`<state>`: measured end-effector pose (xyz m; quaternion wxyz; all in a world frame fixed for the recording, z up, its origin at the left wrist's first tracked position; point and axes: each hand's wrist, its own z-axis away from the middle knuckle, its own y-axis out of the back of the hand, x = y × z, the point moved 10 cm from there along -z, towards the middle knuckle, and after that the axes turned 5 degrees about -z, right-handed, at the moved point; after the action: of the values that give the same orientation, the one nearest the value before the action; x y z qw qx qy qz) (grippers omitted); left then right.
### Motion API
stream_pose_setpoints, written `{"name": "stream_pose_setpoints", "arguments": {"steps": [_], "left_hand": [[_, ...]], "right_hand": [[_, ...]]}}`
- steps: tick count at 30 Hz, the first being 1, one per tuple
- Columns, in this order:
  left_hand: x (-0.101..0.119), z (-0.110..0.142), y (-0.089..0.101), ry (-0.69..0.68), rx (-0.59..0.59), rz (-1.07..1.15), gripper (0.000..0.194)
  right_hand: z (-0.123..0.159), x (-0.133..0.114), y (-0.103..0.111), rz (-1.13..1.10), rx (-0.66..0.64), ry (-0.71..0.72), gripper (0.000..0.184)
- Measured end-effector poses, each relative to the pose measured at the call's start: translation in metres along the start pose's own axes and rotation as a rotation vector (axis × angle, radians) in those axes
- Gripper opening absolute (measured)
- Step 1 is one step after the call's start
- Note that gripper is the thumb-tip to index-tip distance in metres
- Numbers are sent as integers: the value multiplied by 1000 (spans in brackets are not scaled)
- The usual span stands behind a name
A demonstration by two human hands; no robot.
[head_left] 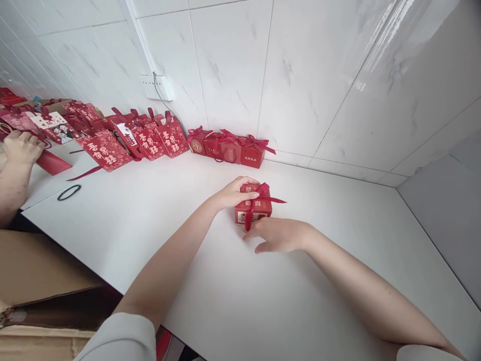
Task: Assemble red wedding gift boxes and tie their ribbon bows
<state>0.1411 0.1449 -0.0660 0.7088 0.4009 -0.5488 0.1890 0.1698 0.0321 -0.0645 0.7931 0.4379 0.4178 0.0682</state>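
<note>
A small red gift box (264, 206) with pale characters sits on the white table (210, 316). Dark red ribbon (278, 200) is wrapped about it, with a bow on top, one tail sticking out to the right and another hanging down the front. My left hand (236, 193) grips the box at its left and far side, the thumb lying across the top. At the front lower edge is my right hand (280, 234), its thumb and fingers apart, fingertips close to the hanging tail. Whether they touch the ribbon I cannot tell.
Several red gift boxes with bows (230, 152) line the tiled wall. Left of them stand several red gift bags (148, 140). A dark green loop (69, 192) lies on the table. At far left is another person's hand (23, 147); a cardboard box (41, 271) stands below the edge.
</note>
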Motion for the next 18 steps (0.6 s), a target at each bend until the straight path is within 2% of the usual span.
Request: {"name": "stream_pose_setpoints", "arguments": {"steps": [2, 5, 7, 9, 12, 13, 15, 17, 18], "left_hand": [[3, 1, -3, -20, -36, -12, 49], [9, 4, -10, -52, -139, -43, 51], [14, 8, -12, -44, -209, -62, 52], [24, 13, -1, -45, -168, -112, 49], [50, 24, 28, -94, 25, -274, 46], [59, 29, 31, -108, 54, -348, 47], [70, 39, 24, -97, 55, -507, 57], [71, 45, 10, -20, 79, -687, 75], [69, 48, 5, 46, 131, -783, 85]], "right_hand": [[17, -10, 4, -74, -84, 31, 37], [47, -34, 27, -248, -104, 179, 33], [64, -40, 50, -355, -22, 221, 29], [77, -34, 78, -416, 153, 213, 24], [90, -6, 121, -491, 512, 163, 20], [92, 9, 131, -524, 629, 147, 21], [88, 44, 142, -602, 820, 113, 25], [67, 86, 137, -737, 907, 94, 31], [54, 109, 130, -808, 936, 63, 34]]}}
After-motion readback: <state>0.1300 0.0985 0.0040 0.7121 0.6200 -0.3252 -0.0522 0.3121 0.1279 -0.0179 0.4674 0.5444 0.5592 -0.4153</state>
